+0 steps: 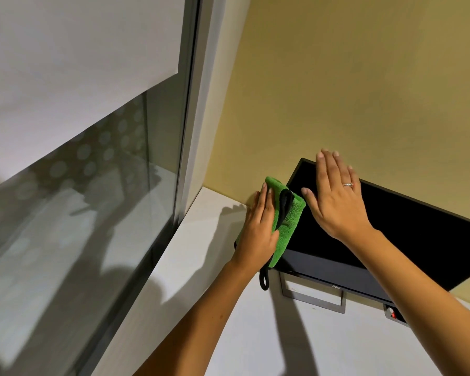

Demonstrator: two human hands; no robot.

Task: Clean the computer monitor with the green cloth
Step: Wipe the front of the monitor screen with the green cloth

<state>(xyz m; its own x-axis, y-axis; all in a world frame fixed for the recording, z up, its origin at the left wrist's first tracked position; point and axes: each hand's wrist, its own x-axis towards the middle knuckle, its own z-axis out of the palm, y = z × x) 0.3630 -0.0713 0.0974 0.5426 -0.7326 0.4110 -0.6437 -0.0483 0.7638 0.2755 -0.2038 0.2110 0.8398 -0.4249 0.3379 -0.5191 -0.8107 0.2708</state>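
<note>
Yellow wall [364,77] at back; window glass [79,213] with a pale roller blind [65,63] on the left, grey frame [190,118] between them. White desk [228,335] runs below, with shadows of both arms on it.

Computer monitor [418,240]: dark screen, unlit, stands on the desk against the wall; rectangular grey stand base [314,298] under it. A small dark item with a red spot [394,314] lies near the base, too small to identify.

Right hand [334,196]: flat on the screen's upper left area, fingers straight and spread, fingertips reaching the top edge. Ring on one finger.

Left hand [258,226]: fingers straight, pressing the green cloth [288,221] onto the monitor's left edge. Cloth folded, black trim, a black loop [263,279] hanging below the wrist.

Hands close together, not touching.
</note>
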